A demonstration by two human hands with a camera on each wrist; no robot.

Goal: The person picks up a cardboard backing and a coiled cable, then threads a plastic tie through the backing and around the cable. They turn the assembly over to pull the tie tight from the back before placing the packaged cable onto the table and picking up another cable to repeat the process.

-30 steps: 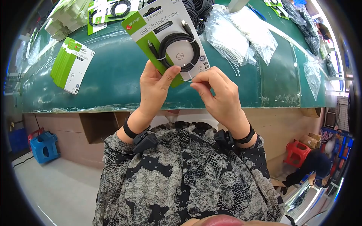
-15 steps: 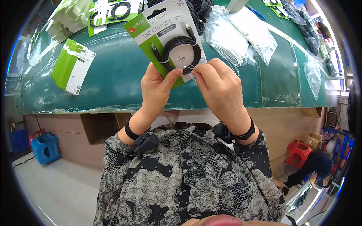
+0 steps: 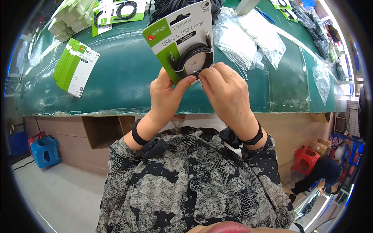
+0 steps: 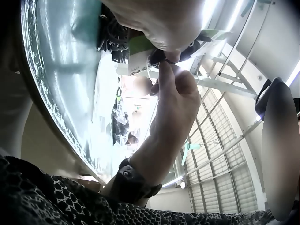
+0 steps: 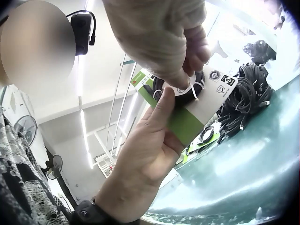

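The left hand point(image 3: 166, 95) grips the lower left edge of a green and white cable card point(image 3: 180, 29), its thumb on the front. A coiled black cable point(image 3: 201, 49) lies on the card, held by white ties. At the bottom of the coil the right hand point(image 3: 228, 91) pinches a thin white tie point(image 3: 197, 72), close to the left thumb. In the right wrist view the white tie point(image 5: 193, 89) hangs from the fingertips of the right hand point(image 5: 154, 37), over the card point(image 5: 206, 105). The left hand point(image 5: 145, 159) holds that card from below.
A fan of cards point(image 3: 75, 68) lies on the green table point(image 3: 116, 77) at the left. Behind are packed cables point(image 3: 125, 10), a stack of pale pieces point(image 3: 72, 19) and loose black cables point(image 3: 171, 8). Bags of white ties point(image 3: 237, 40) lie right of the card.
The card has shifted right and tilted back somewhat. The right hand has moved from the tie's loose end below the card up to the bottom of the coil.
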